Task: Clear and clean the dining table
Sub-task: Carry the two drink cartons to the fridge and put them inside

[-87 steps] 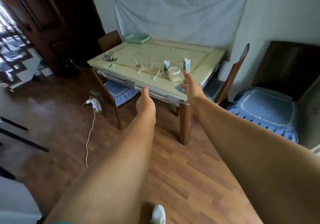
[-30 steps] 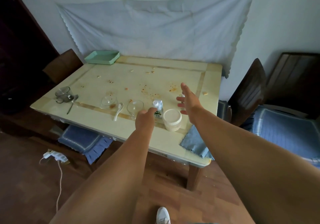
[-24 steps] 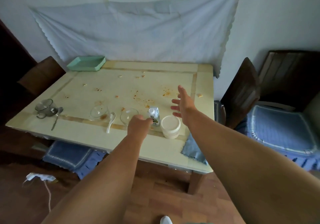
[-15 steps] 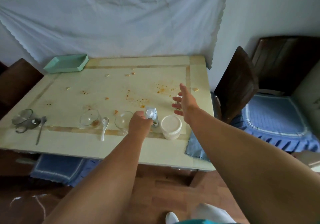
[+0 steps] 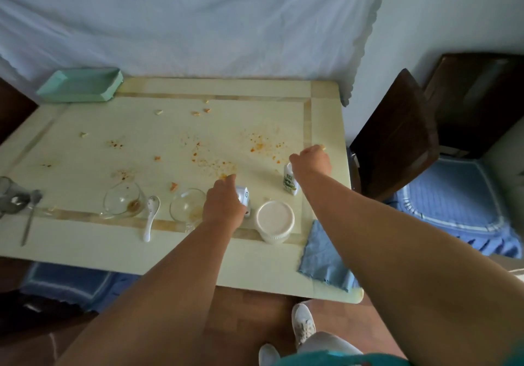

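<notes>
The pale yellow dining table (image 5: 85, 252) is spotted with orange stains and crumbs (image 5: 258, 146). My left hand (image 5: 224, 202) is closed around a small white milk carton (image 5: 244, 197) near the front edge. My right hand (image 5: 310, 161) is curled over the top of a second carton (image 5: 289, 183) by the right edge. A white lidded tub (image 5: 274, 219) stands between the two cartons, nearer to me. To the left are two dirty glass bowls (image 5: 122, 201) (image 5: 185, 205), a white spoon (image 5: 150, 217), a glass cup (image 5: 8, 198) and a metal spoon (image 5: 28, 221). A blue cloth (image 5: 323, 255) hangs over the front right corner.
A mint green tray (image 5: 80, 85) sits at the table's back left corner under a white sheet (image 5: 184, 20) on the wall. A dark wooden chair (image 5: 394, 136) stands close to the right edge, with a blue cushion (image 5: 453, 204) behind it. My white shoes (image 5: 303, 323) stand on the wooden floor.
I have walked up to the table. My left hand has closed on the near carton. My right hand, open half a second ago, has come down and curled onto the second carton.
</notes>
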A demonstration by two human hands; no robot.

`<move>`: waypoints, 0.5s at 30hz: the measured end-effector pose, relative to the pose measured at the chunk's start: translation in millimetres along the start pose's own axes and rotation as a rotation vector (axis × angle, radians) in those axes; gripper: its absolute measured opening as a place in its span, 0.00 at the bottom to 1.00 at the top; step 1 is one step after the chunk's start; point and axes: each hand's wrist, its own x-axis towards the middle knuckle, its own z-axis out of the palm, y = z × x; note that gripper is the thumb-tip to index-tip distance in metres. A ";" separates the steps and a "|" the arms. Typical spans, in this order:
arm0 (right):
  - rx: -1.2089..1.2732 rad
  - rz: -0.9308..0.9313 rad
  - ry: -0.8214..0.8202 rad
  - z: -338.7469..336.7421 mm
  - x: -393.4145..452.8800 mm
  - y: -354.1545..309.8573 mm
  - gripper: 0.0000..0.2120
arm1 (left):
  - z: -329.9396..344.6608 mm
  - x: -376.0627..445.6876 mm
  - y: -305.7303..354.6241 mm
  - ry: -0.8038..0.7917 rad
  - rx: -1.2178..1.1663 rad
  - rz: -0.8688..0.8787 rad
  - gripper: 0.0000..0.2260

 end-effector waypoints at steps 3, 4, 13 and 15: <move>-0.236 0.039 -0.058 7.7 16.7 1.9 0.29 | 6.2 12.2 1.0 -0.047 0.080 0.011 0.30; -0.291 0.044 -0.077 10.0 22.0 2.2 0.31 | 8.2 16.1 2.1 -0.066 0.106 0.020 0.30; -0.454 0.051 -0.209 30.2 55.9 13.1 0.29 | 24.4 38.2 10.8 -0.179 0.259 0.032 0.30; -0.440 0.052 -0.210 34.1 62.8 17.0 0.27 | 26.4 41.4 11.5 -0.187 0.266 0.025 0.30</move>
